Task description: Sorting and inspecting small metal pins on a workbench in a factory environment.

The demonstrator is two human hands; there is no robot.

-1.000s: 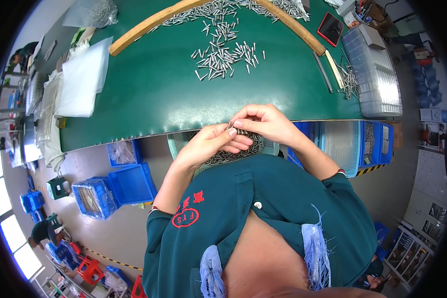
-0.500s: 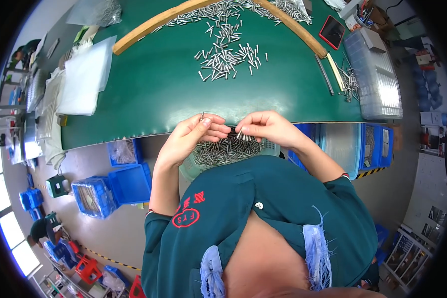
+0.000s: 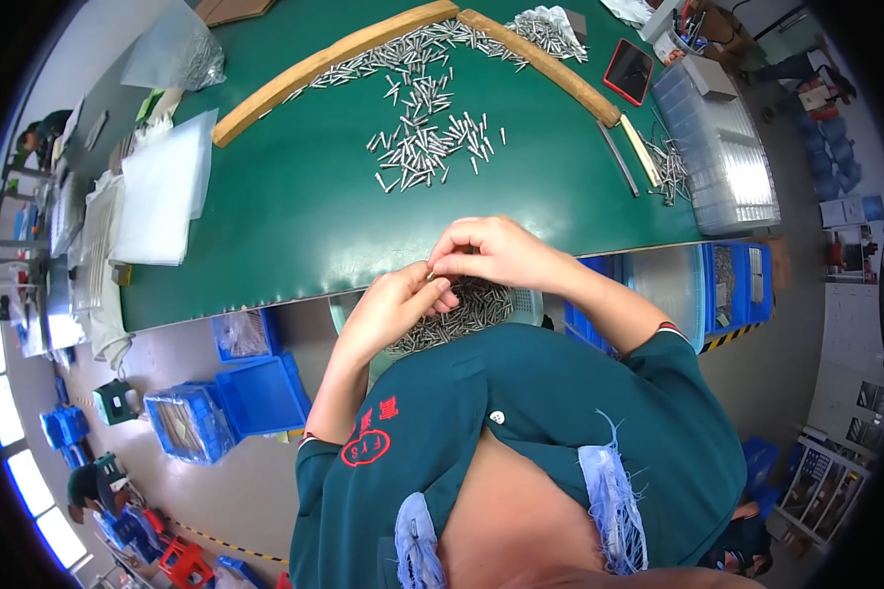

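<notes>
My left hand and my right hand meet fingertip to fingertip just off the table's front edge. A tiny glint of a metal pin shows where both sets of fingers pinch together; the rest of it is hidden. My right fingers curl inward, so whatever lies in that palm is out of sight. Beneath the hands, a pale green basket holds a heap of dark metal pins. On the green table lies a loose pile of silver metal pins, farther off than my hands.
Two wooden bars form an angle around more pins at the back. A red-edged phone and stacked clear plastic trays sit at right. White plastic sheets lie at left. Blue bins stand on the floor.
My hands have come together, the right moving left to the left hand's fingertips. The pins showing in my right fingers are now hidden. The whole view has shifted slightly.
</notes>
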